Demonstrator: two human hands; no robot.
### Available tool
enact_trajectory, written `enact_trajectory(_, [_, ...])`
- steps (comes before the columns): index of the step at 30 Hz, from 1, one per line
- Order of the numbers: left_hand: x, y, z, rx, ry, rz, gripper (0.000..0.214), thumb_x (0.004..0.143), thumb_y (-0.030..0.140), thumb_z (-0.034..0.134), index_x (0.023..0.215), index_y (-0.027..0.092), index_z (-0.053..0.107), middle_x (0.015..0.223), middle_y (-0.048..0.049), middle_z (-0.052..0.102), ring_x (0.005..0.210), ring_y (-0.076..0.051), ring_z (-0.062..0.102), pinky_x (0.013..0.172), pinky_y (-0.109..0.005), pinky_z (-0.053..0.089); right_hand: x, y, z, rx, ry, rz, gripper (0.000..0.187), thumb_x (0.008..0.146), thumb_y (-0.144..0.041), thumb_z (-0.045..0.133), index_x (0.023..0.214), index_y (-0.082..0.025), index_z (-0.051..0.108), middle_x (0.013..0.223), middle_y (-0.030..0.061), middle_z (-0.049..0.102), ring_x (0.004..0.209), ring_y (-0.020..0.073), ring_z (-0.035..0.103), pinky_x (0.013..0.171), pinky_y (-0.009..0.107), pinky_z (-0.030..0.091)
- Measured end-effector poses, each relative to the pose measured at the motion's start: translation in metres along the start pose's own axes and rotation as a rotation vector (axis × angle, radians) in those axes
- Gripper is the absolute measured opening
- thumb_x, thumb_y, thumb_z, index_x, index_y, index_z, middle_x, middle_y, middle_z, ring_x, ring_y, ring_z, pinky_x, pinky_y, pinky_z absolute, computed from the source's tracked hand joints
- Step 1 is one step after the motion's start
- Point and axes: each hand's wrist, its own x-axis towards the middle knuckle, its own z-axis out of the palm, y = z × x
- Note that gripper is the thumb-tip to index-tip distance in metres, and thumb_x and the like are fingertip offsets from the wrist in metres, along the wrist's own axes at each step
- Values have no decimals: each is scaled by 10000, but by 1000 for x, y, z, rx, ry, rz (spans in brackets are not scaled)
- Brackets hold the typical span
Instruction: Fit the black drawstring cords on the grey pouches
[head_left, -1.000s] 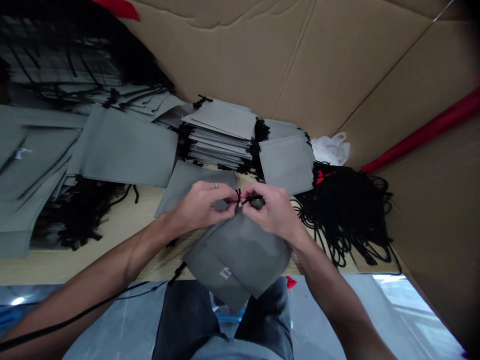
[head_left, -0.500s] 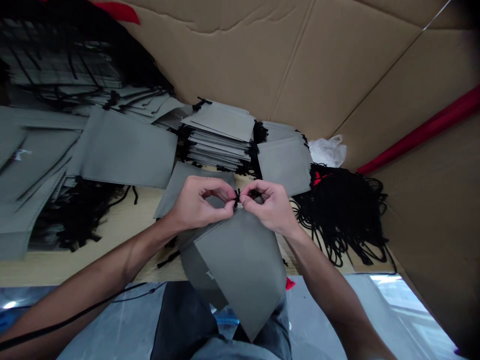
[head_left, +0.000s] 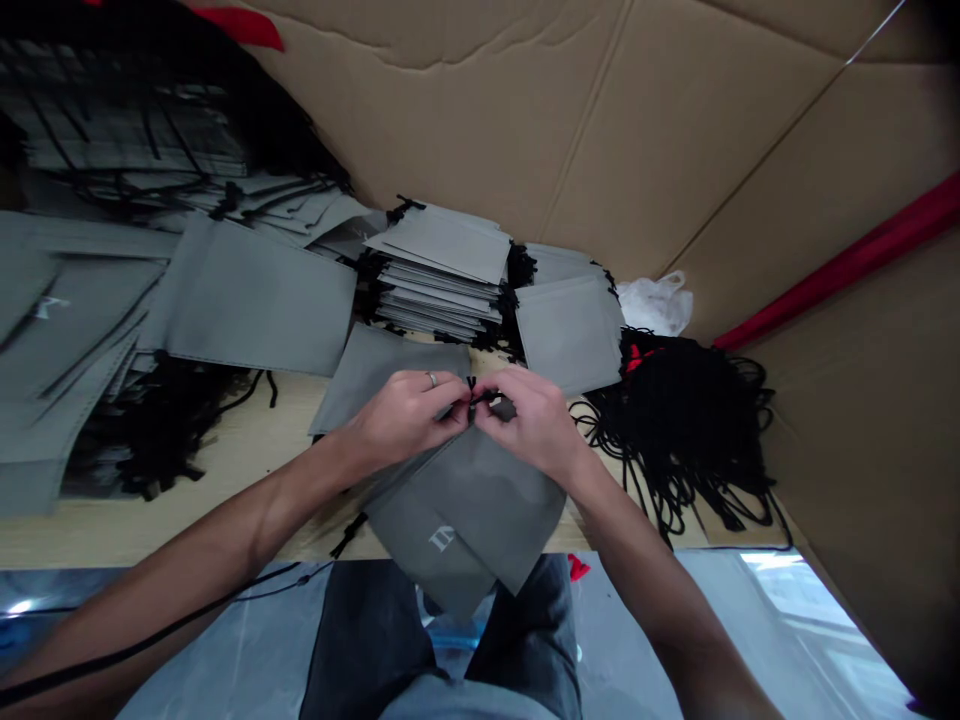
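Observation:
A short black cord (head_left: 472, 392) at the top corner of a grey pouch (head_left: 502, 490) is pinched between my two hands. My left hand (head_left: 412, 415) grips it from the left, thumb and fingers pressed together, with a ring on one finger. From the right my right hand (head_left: 529, 415) pinches the cord too. The pouch hangs down over the table edge, on top of another grey pouch with a white print (head_left: 442, 538). The fingertips hide the exact shape of the cord or knot.
Stacked grey pouches with black cords (head_left: 442, 290) stand behind my hands, with more pouches (head_left: 255, 300) piled at left. A heap of black cords (head_left: 690, 430) lies at right, beside a white plastic bag (head_left: 656, 305). Cardboard walls (head_left: 480, 110) enclose the back and right.
Both hands have turned and closed more tightly around the cord. The held pouch has lifted and swung, uncovering the white print on the pouch beneath.

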Motion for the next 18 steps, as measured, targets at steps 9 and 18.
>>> enact_trajectory(9, [15, 14, -16, -209, 74, -212, 78, 849, 151, 717, 854, 225, 743, 798, 12, 816, 690, -141, 771, 710, -235, 631, 1, -12, 0, 283, 95, 343, 122, 853, -199, 746, 969, -225, 775, 930, 22, 816, 819, 185, 758, 804, 313, 599])
enact_trajectory(18, [16, 14, -15, -581, 146, -410, 93, 767, 129, 813, 847, 165, 780, 815, -37, 814, 681, -146, 750, 694, -244, 652, 7, -13, 7, 624, 182, 599, 146, 780, -288, 804, 868, -181, 759, 820, 47, 794, 728, 165, 724, 676, 280, 574])
